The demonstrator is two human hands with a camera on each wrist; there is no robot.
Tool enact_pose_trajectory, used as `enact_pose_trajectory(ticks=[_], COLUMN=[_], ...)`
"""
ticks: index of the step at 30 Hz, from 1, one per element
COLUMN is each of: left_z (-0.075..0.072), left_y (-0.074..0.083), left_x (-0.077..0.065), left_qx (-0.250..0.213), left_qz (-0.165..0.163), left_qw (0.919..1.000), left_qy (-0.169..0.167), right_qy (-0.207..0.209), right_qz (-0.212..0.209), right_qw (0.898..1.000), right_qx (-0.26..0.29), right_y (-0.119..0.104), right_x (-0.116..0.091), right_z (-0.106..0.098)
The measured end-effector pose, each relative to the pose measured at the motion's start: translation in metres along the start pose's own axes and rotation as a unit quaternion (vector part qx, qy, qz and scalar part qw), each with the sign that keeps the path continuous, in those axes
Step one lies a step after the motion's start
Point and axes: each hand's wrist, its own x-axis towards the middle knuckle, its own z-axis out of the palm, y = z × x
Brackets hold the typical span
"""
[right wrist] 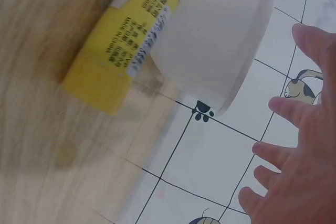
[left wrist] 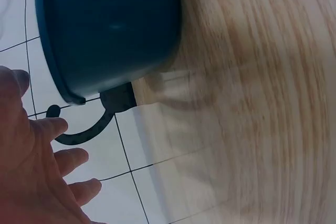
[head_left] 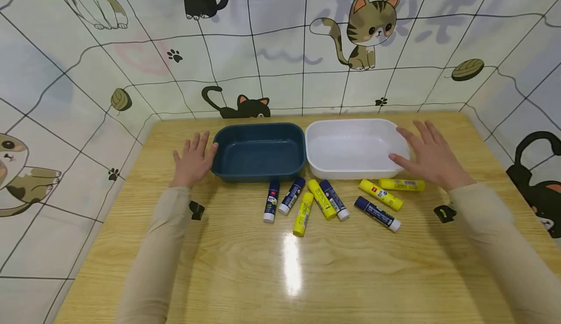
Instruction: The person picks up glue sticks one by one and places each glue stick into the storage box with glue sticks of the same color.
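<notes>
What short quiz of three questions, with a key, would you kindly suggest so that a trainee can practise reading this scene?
1. How many yellow glue sticks lie on the table?
2. True or false: from the person's side, the white tray stands to the right of the dark blue tray.
3. Which is nearest the left hand: (a) the white tray, (b) the dark blue tray, (c) the yellow glue sticks?

Key: 1. Four. 2. True. 3. b.

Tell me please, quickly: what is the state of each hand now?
Left hand: open, holding nothing, beside the dark blue tray.
Right hand: open, holding nothing, by the white tray.
</notes>
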Motion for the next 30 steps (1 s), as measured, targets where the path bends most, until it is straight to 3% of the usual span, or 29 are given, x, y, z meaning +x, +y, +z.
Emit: enact_pose_trajectory(ticks=[3, 8, 11, 14, 17, 21, 30], left_z=[0.001, 0.003, 0.003, 0.004, 0.006, 0.008, 0.018], left_y=[0.002, -0.003, -0.005, -0.006, -0.008, -0.011, -0.019], left_x=[0.002, 0.01, 0.013, 0.015, 0.017, 0.018, 0.024], left_qx=[-0.008, -0.036, -0.054, -0.062, -0.068, -0.071, -0.093], left_qz=[0.002, 0.006, 0.003, 0.0, -0.001, 0.003, 0.04], left_qw=[1.0, 0.9993, 0.9985, 0.9981, 0.9977, 0.9974, 0.9948], left_qy=[-0.001, -0.006, -0.004, 0.0, -0.002, -0.005, 0.008], right_qy=[0.024, 0.041, 0.022, -0.022, -0.067, -0.095, -0.074], right_qz=[-0.017, 0.002, 0.018, 0.025, 0.02, 0.005, -0.07], right_qw=[1.0, 0.999, 1.0, 0.999, 0.997, 0.995, 0.994], right_qx=[-0.002, 0.016, 0.007, -0.011, -0.02, -0.006, 0.032], right_y=[0.003, 0.011, 0.015, 0.017, 0.018, 0.015, 0.007], right_x=[-0.007, -0.022, -0.03, -0.035, -0.039, -0.042, -0.04], right_z=[0.0, 0.001, 0.004, 0.008, 0.012, 0.02, 0.039])
